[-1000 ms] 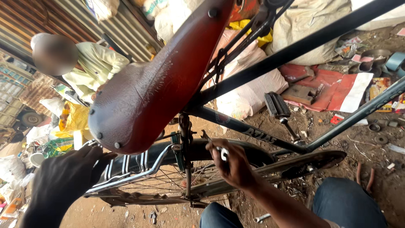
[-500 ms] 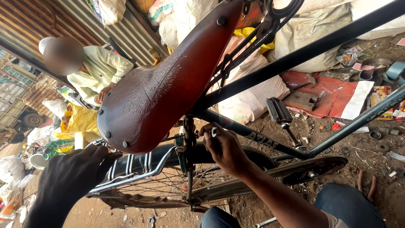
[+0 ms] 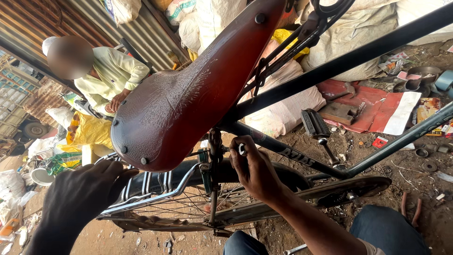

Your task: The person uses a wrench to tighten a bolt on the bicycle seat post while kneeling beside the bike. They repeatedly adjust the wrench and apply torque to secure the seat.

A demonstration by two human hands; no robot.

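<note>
Big brown leather bicycle saddle (image 3: pixel 188 94) fills the middle, tilted, nose up to the right. Right hand (image 3: pixel 255 172) is just under the saddle at the seat post (image 3: pixel 215 156), fingers closed around a small metal tool (image 3: pixel 241 149) right beside the clamp. Left hand (image 3: pixel 87 196) rests spread and flat on the rear carrier rack (image 3: pixel 151 189), fingers reaching toward the saddle's back edge, holding nothing. Rear wheel (image 3: pixel 188 208) with black mudguard sits below the rack. Black frame tubes (image 3: pixel 339 61) run up right. A pedal (image 3: pixel 315 125) hangs over the dirt floor (image 3: pixel 292 236), red sheet (image 3: pixel 377 101) and scrap behind. Another person in a pale yellow shirt (image 3: pixel 115 75) sits at left, near the sacks (image 3: pixel 283 113).
</note>
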